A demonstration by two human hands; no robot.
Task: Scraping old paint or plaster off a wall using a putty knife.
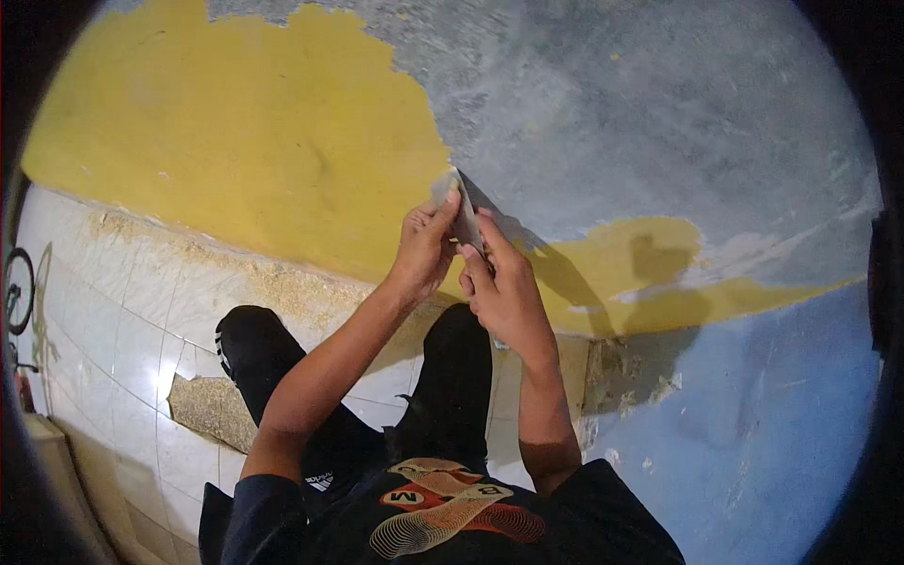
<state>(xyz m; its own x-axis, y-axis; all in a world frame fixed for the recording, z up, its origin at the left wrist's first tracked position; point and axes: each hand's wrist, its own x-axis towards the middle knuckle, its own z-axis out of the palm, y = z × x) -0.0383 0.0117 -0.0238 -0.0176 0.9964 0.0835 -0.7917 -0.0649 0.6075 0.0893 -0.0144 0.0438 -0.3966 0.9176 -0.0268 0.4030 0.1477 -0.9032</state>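
A flat metal scraper blade (466,220) is held between my two hands, its tip against the wall where yellow paint (282,134) ends and bare grey plaster (635,127) begins. My left hand (428,240) pinches the blade near its tip, with the thumb on its face. Lower down, my right hand (503,286) grips the scraper's rear end; the fingers hide its handle. The yellow paint has a ragged edge. A smaller yellow patch (657,244) lies to the right, partly under the shadow of my arms and head.
Yellowish flakes (282,286) lie along the wall's foot on white floor tiles (92,332). A broken tile area (212,409) shows rough brown material beside my knee. A blue wall (734,424) with peeled spots adjoins at the right. A bicycle wheel (20,291) stands at the far left.
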